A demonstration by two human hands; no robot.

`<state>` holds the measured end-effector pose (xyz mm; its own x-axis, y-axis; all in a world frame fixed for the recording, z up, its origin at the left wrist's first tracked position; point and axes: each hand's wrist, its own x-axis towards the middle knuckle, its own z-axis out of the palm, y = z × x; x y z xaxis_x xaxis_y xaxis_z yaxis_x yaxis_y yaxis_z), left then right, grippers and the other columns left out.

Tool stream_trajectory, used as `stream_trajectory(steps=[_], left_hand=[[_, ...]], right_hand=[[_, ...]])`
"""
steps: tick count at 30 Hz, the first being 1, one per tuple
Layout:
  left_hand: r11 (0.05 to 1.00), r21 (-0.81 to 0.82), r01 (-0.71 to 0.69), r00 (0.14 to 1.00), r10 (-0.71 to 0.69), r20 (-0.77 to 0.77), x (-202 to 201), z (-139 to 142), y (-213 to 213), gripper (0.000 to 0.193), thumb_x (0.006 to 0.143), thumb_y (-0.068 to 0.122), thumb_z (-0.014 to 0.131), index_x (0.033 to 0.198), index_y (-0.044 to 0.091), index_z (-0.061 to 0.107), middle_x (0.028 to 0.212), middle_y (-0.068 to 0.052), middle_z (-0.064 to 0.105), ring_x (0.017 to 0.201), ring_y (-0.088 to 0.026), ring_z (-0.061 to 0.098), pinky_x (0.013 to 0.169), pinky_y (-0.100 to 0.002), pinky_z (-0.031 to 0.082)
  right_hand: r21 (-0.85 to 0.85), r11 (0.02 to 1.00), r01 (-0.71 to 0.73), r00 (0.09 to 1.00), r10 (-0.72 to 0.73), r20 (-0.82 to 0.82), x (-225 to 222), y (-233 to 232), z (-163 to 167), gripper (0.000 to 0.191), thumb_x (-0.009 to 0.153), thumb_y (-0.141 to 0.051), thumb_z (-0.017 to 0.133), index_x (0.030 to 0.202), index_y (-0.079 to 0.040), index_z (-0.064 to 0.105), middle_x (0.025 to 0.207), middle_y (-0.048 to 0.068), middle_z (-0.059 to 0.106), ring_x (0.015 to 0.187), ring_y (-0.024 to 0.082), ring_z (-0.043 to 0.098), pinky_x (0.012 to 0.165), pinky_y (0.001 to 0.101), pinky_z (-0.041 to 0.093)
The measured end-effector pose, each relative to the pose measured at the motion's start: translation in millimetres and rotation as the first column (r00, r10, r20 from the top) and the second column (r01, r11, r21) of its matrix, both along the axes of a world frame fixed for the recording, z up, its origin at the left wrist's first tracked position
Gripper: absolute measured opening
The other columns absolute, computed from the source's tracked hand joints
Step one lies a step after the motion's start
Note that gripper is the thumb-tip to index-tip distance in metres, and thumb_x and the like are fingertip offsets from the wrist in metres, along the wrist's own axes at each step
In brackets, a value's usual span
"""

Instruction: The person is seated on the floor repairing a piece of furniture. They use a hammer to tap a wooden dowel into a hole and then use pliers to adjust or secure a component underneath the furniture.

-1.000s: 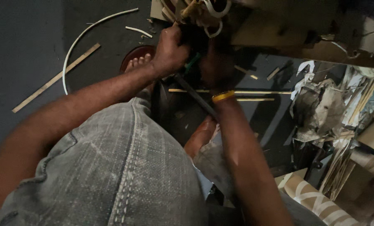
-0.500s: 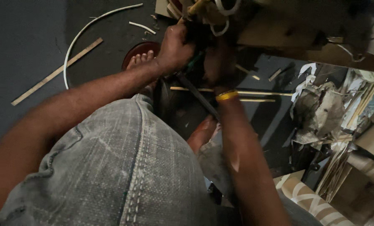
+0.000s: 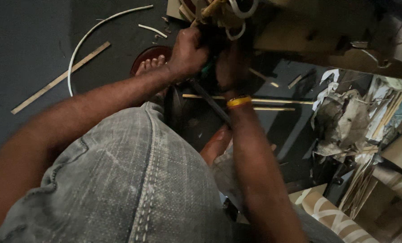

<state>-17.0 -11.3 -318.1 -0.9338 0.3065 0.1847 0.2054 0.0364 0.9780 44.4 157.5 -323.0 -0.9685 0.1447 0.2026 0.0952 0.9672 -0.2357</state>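
While the hands have barely shifted over the last second, the view has drifted a little, so the work now sits higher and nearer the top edge; the grip looks unchanged, which suggests the same fiddly step at the cane is going on rather than a new one starting.

Far left on the dark floor [image 3: 25, 54] lie a flat wooden strip [image 3: 59, 80] and a pale curved cane [image 3: 81, 42], both well apart from the hands. A bare foot [image 3: 150, 64] rests on a reddish round thing [image 3: 142, 57] just beside the left wrist.

Left hand [image 3: 187, 53]: curled tight into a fist, clamped on a cane piece [image 3: 207, 10] that rises toward a bundle of pale loops [image 3: 237, 18] at the top. A hint of a green handle [image 3: 206, 69] shows between the hands; who holds it, I cannot tell.

Right hand [image 3: 228, 63]: in deep shadow, fingers closed against the same spot, touching or nearly touching the left; what it grips is hidden. A yellow bangle [image 3: 238, 101] circles its wrist, and a dark bar [image 3: 212, 104] slants beneath it. Crumpled paper [image 3: 345, 121] lies far right.
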Motion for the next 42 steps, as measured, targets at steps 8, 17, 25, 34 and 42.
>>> stream_trajectory(steps=[8, 17, 25, 34, 42], left_hand=[[1.0, 0.023, -0.019, 0.999, 0.02, -0.037, -1.6, -3.6, 0.7, 0.01, 0.085, 0.001, 0.069, 0.087, -0.007, 0.064, 0.072, -0.018, 0.063, 0.062, -0.018, 0.058, 0.056, -0.036, 0.046], [0.994, 0.102, 0.04, 0.993, -0.051, 0.109, 3.2, -6.7, 1.4, 0.011, 0.089, 0.005, 0.072, 0.091, -0.005, 0.068, 0.074, -0.011, 0.069, 0.067, -0.009, 0.056, 0.056, -0.033, 0.046], [0.989, 0.076, 0.128, 0.985, -0.136, 0.108, 4.7, 15.8, -14.3, 0.011, 0.101, 0.004, 0.063, 0.103, -0.007, 0.065, 0.089, -0.015, 0.072, 0.081, -0.015, 0.066, 0.071, -0.034, 0.054], [0.993, 0.019, 0.12, 0.99, -0.121, 0.074, 5.0, 24.4, -14.5, 0.018, 0.1, 0.003, 0.061, 0.114, -0.007, 0.066, 0.097, -0.017, 0.076, 0.085, -0.019, 0.074, 0.073, -0.032, 0.058], [0.987, 0.123, 0.105, 0.987, -0.119, 0.109, 6.5, 15.7, -10.9, 0.011, 0.102, 0.003, 0.066, 0.107, -0.006, 0.07, 0.088, -0.016, 0.076, 0.078, -0.015, 0.064, 0.067, -0.033, 0.053]], right_hand=[[-0.115, 0.977, 0.177, 0.984, -0.173, 0.047, -14.8, -16.0, 9.0, 0.03, 0.1, -0.021, 0.061, 0.124, -0.005, 0.067, 0.122, 0.024, 0.068, 0.114, 0.046, 0.062, 0.101, 0.0519, 0.048], [0.096, 0.927, 0.362, 0.734, -0.348, 0.584, 79.6, -26.8, -37.8, 0.045, 0.101, -0.048, 0.056, 0.117, -0.009, 0.071, 0.12, 0.017, 0.072, 0.115, 0.038, 0.065, 0.105, 0.0488, 0.051], [0.131, 0.959, 0.25, 0.837, -0.282, 0.469, 30.2, -48.9, -8.8, 0.063, 0.097, -0.06, 0.05, 0.135, -0.012, 0.062, 0.139, 0.016, 0.062, 0.127, 0.04, 0.057, 0.104, 0.0579, 0.045], [0.071, 0.956, 0.285, 0.676, -0.253, 0.692, 29.2, -22.7, -11.7, 0.079, 0.093, -0.068, 0.045, 0.144, -0.009, 0.056, 0.146, 0.02, 0.056, 0.131, 0.039, 0.054, 0.109, 0.0545, 0.041], [-0.37, 0.929, -0.007, 0.87, 0.188, 0.455, 78.6, 8.8, -31.2, 0.028, 0.099, -0.024, 0.061, 0.118, -0.005, 0.069, 0.11, 0.018, 0.072, 0.1, 0.035, 0.068, 0.087, 0.0485, 0.056]])
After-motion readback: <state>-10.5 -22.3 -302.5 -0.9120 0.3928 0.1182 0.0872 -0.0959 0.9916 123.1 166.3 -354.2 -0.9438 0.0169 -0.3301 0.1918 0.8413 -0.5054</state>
